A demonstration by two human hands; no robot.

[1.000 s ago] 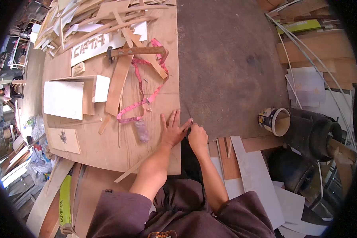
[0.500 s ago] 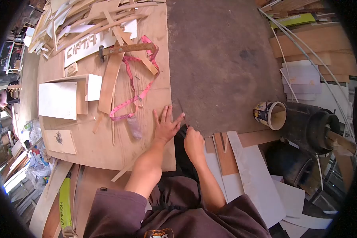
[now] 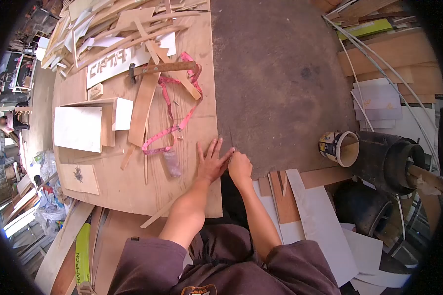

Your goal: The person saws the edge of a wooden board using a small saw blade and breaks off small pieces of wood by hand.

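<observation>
At the right edge of the plywood sheet (image 3: 118,189), my left hand (image 3: 212,162) lies flat with its fingers spread and the thumb pointing right. My right hand (image 3: 240,169) is closed just past that edge, close to the left thumb tip. A thin dark sliver shows above the right fist, but what it grips is too small to make out. Left of my hands, a pink tape measure (image 3: 157,150) lies looped on the sheet beside a small clear plastic bag (image 3: 172,164). A hammer (image 3: 165,68) rests across wooden strips farther up.
An open white box (image 3: 79,128) and a small nail-covered board (image 3: 79,178) are on the sheet's left. Wood offcuts (image 3: 108,29) pile up at the back. To the right stand a paint bucket (image 3: 328,146), a black cylinder (image 3: 386,152) and leaning panels (image 3: 320,221).
My right hand has moved up along the sheet's edge, close to the left thumb. The left hand stays flat on the sheet. The whole view has shifted slightly.
</observation>
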